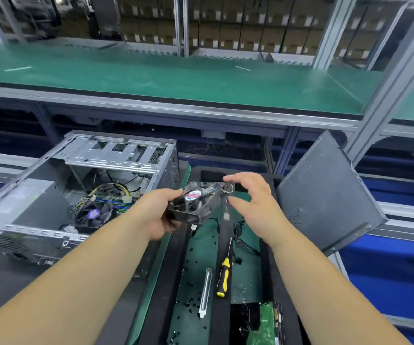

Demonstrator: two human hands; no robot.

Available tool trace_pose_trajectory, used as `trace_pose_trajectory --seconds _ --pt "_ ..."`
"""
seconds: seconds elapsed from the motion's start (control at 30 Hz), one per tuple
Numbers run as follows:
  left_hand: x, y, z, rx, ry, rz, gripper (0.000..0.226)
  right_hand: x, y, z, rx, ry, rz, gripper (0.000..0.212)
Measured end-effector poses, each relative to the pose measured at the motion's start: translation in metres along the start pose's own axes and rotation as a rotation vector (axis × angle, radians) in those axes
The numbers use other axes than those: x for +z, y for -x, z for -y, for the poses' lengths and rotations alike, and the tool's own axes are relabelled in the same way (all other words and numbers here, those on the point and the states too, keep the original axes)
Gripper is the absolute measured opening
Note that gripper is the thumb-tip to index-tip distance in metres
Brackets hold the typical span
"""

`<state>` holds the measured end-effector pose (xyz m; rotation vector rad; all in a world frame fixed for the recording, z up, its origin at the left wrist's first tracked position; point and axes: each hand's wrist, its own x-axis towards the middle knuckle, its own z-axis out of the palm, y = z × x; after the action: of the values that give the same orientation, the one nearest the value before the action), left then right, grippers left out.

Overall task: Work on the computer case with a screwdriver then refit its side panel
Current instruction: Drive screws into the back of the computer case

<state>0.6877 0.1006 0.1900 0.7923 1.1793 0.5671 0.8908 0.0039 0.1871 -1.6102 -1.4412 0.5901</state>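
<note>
While the computer case (76, 192) lies open on the bench, a fan gets looked at

The left hand (156, 215) grips the case fan (196, 202); the right hand (253, 197) is loosely open, fingers by its wires; the screwdriver (223, 272) rests on the tray; the side panel (325, 195) leans nearby, out of the way.

fan (196, 202) | round hub label red, white, blue | print too blurred to read

Bare forearms, no sleeves; left hand (160, 215), right hand (253, 202).
</note>
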Motion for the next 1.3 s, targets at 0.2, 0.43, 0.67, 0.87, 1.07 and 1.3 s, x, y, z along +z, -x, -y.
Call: trace_pose_trajectory --seconds 0.2,0.43,0.67,0.87,1.07,1.3 --pt "-0.026 0.018 -0.02 -0.062 0.097 0.09 0.015 0.014 -0.004 0.041 0.036 -0.143 0.027 0.016" --pt "-0.08 0.021 -0.045 -0.102 0.029 0.257 0.042 0.04 -0.021 0.093 -0.125 -0.161 0.252 0.051" --pt "-0.157 0.029 -0.079 -0.141 -0.067 0.48 0.031 0.114 -0.048 0.144 -0.098 -0.099 0.122 0.026" --pt "-0.224 0.015 -0.107 0.281 -0.296 0.314 0.047 0.167 -0.07 0.168 0.115 0.069 0.062 0.043" --pt "-0.267 0.009 -0.115 0.555 -0.659 0.404 0.044 0.216 -0.076 0.168 0.265 0.057 0.08 0.039" --pt "-0.295 -0.024 -0.112 0.288 -0.506 0.461 0.063 0.243 -0.079 0.175 0.236 0.07 0.09 0.035"
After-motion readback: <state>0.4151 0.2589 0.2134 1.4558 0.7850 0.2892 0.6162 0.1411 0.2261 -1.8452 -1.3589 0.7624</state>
